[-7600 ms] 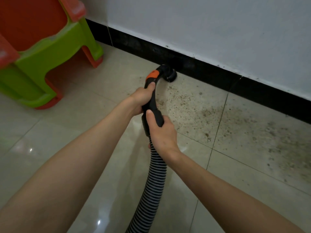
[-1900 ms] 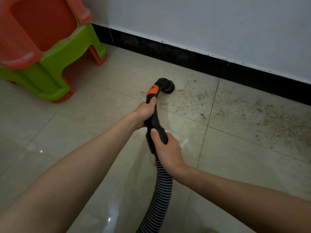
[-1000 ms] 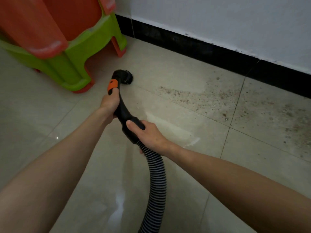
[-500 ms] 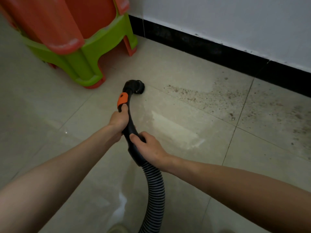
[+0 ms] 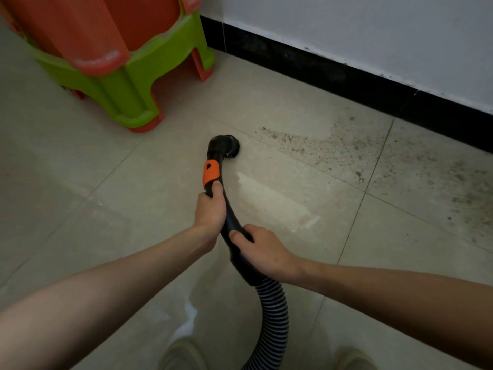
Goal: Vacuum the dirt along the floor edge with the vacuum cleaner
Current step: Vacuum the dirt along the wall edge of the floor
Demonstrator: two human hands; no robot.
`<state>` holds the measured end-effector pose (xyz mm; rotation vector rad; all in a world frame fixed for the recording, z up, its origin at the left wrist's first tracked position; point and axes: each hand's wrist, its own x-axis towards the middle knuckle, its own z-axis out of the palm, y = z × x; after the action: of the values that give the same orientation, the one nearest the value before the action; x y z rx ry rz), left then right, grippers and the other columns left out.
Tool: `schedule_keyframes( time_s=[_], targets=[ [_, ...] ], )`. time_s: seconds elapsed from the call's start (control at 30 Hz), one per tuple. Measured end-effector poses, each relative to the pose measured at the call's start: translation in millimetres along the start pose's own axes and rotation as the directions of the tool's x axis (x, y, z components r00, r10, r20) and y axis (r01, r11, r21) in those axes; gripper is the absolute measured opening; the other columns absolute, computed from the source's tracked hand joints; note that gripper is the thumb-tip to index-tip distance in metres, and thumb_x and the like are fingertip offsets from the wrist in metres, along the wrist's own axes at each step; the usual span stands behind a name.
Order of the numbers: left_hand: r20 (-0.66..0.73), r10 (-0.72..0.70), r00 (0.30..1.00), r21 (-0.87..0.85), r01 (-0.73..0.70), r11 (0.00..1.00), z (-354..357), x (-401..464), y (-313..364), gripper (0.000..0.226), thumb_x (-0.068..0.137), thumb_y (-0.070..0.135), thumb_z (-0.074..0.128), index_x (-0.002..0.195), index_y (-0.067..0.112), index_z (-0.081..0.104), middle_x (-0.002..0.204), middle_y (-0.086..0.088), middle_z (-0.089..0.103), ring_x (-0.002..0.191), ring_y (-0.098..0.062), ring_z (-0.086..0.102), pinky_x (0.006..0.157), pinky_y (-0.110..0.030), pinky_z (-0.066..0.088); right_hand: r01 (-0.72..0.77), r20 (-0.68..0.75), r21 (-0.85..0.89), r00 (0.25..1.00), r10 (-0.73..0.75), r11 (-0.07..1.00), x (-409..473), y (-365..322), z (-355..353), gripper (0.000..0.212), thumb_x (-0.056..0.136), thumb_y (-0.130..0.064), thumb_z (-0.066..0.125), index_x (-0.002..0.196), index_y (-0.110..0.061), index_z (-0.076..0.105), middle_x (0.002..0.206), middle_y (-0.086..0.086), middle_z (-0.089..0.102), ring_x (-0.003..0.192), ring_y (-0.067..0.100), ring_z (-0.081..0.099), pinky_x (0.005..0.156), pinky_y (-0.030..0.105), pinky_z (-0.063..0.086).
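— Upper left of the frame?
— Stacked plastic stools (image 5: pixel 114 62), orange nested in lime green, glossy moulded legs, standing on pale beige floor tiles (image 5: pixel 80 182). Smooth, faintly reflective tile there.

— Centre, then. The grips?
— Left hand (image 5: pixel 210 209) wrapped round the black vacuum handle (image 5: pixel 229 217), fingers curled tight about it, thumb lying up along the top, its tip just below the orange slider (image 5: pixel 211 173). Right hand (image 5: pixel 262 252) lower down the same curved tube, clamped on it, thumb across the top, fingers out of sight underneath. Both closed firmly, no gap showing.

— And the working end?
— Round black nozzle (image 5: pixel 226 148) at mid-frame, down at the tile; bristly rim facing right, towards the dirt. Well short of the wall edge. Below the right hand, ribbed grey-and-black hose (image 5: pixel 274 321), flexible, curving down to the bottom edge of the frame.

— Right of the nozzle?
— Speckled brown dirt (image 5: pixel 333 148), gritty and scattered, spread across the tiles from near the nozzle out to the right edge of the frame, thickest towards the glossy black skirting (image 5: pixel 346 81). Above that, plain white wall (image 5: pixel 373 30).

— Bottom of the frame?
— Two pale shoe tips (image 5: pixel 181 353), blurred.
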<state>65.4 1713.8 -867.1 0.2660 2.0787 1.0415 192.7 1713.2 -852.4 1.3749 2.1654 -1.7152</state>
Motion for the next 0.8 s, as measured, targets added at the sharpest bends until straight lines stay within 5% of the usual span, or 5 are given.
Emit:
schedule_keyframes(
  time_s=[0.23,0.43,0.53,0.8],
  targets=[
    [0.037,0.049,0.998,0.059,-0.051,0.997,13,11,22,0.045,0.099,0.044,0.035,0.106,0.003,0.052,0.082,-0.007,0.054,0.073,-0.023,0.053,0.063,-0.031,0.041,0.004,-0.14,0.024,0.99,0.0,1.0,15,-10,-3,0.034,0.094,-0.055,0.04,0.076,-0.026,0.046,0.075,-0.003,0.059,0.068,0.015,0.06,0.054,0.028,0.042],
    [0.051,0.052,0.997,0.082,-0.056,0.995,10,43,51,0.046,0.097,0.046,0.037,0.099,0.004,0.055,0.082,-0.009,0.058,0.078,-0.027,0.057,0.068,-0.032,0.045,-0.001,-0.136,0.077,0.991,0.011,0.997,48,-34,-16,0.036,0.096,-0.052,0.042,0.079,-0.021,0.05,0.076,-0.002,0.057,0.076,0.022,0.06,0.059,0.029,0.04],
    [0.062,0.055,0.997,0.056,-0.058,0.997,13,58,68,0.052,0.098,0.046,0.036,0.111,0.0,0.055,0.088,-0.011,0.056,0.079,-0.026,0.056,0.07,-0.032,0.045,0.009,-0.128,0.097,0.992,0.004,0.995,62,-46,-30,0.038,0.097,-0.049,0.043,0.08,-0.017,0.054,0.086,0.006,0.065,0.082,0.026,0.063,0.063,0.029,0.044],
    [0.286,-0.019,0.958,0.043,0.008,0.999,20,58,89,0.061,0.098,0.052,0.035,0.127,0.0,0.045,0.08,-0.005,0.05,0.066,-0.019,0.052,0.052,-0.029,0.044,-0.021,-0.114,0.125,0.993,0.035,0.992,53,-39,-47,0.042,0.099,-0.05,0.039,0.076,-0.018,0.055,0.078,0.001,0.061,0.073,0.019,0.061,0.061,0.026,0.047]
  ],
)
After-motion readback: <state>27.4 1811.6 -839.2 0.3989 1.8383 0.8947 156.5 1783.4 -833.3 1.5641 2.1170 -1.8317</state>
